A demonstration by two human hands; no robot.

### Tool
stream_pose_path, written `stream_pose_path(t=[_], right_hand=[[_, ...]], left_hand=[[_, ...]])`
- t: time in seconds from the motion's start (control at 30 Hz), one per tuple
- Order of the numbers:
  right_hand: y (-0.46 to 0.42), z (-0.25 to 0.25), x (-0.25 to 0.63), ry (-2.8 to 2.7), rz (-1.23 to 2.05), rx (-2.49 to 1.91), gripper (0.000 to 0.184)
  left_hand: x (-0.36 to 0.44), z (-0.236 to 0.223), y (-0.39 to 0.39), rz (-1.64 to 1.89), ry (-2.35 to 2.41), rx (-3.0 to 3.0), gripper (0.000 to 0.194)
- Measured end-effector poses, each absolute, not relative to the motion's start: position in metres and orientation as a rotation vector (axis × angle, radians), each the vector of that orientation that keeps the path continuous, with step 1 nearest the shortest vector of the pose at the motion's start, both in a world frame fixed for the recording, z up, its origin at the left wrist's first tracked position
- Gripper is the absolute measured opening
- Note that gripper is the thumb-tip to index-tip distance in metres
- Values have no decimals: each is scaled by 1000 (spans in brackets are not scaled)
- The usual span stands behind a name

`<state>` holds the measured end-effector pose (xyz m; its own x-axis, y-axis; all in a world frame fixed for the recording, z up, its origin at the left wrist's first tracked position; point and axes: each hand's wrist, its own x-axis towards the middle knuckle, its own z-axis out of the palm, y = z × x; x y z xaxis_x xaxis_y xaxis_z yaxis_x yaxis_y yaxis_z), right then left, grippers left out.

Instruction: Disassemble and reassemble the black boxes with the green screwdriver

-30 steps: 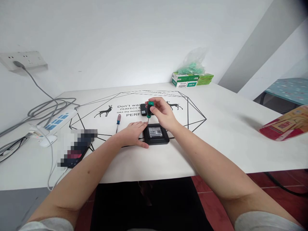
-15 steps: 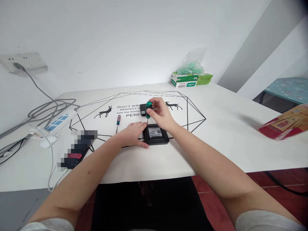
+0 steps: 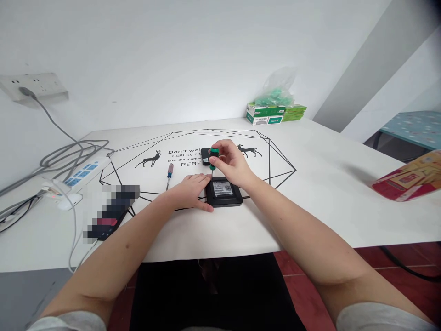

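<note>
A black device (image 3: 225,199) with a white label lies flat on the table. My left hand (image 3: 189,191) holds it by the left side, fingers along the back left corner and thumb at the front left. In my right hand (image 3: 231,161) is a screwdriver with a green and black handle (image 3: 213,158), pinched between thumb and fingers. It stands nearly upright, its shaft reaching down to the device's back left corner; the tip cannot be made out. Just behind the handle sits a smaller black part (image 3: 206,155) with a small label, partly covered by the right hand.
Left of my left hand lies a second screwdriver (image 3: 170,172). A phone (image 3: 119,214), partly pixelated, is near my left forearm. Farther left are a power strip (image 3: 87,171) and coiled cables (image 3: 74,149). Green boxes (image 3: 265,111) stand by the wall; a red and yellow package (image 3: 406,179) is at right.
The green screwdriver's handle has tilted or turned slightly, and sits a little lower in my right hand. My left hand and the device stay in place; the view has shifted very slightly.
</note>
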<state>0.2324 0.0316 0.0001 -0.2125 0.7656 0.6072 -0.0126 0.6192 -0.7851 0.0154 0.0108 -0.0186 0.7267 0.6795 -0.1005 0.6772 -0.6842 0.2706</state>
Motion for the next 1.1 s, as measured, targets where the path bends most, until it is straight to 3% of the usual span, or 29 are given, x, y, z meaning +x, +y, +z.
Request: stream_pose_path(t=[0.43,0.77,1.1], right_hand=[[33,-6,231,-1696,749,-689,48],[33,-3,232,-1603,904,-564,39],[34,-3,230,-1618,782,-677,41]], left_hand=[[15,-18,10,-1,1072,2639,120],[15,-19,11,-4,1073,2642,121],[16,-16,9,-14,1086,2624,120]])
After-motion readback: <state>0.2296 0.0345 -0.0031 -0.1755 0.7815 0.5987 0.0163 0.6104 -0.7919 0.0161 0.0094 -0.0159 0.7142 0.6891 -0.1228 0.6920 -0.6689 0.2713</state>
